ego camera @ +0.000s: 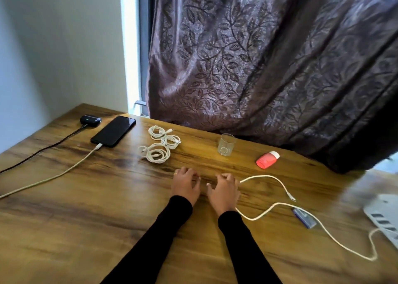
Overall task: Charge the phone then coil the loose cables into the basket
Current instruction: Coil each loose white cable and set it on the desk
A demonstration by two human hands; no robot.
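The phone (pixel 113 130) lies face up with a dark screen at the upper left of the wooden table (pixel 86 208), a white charging cable (pixel 51 177) plugged into its near end and running off the left edge of the frame. Behind it sits a small black earbud case (pixel 90 120) with its own black cable (pixel 41 150). Right of the phone, three coiled white cables (pixel 160 143) rest close together. At centre, the left hand (pixel 186 184) and right hand (pixel 224 190), in black sleeves, lie palm down with fingers loosely spread; neither visibly grips anything. A loose white cable (pixel 280 206) trails from beside the right hand; whether it touches the hand is unclear. Further right stand a clear glass (pixel 226 144), a red bottle (pixel 267 160) on its side, a small blue object (pixel 304 218) too blurred to identify, and a white power strip (pixel 385 219), cut off. No writing is legible.
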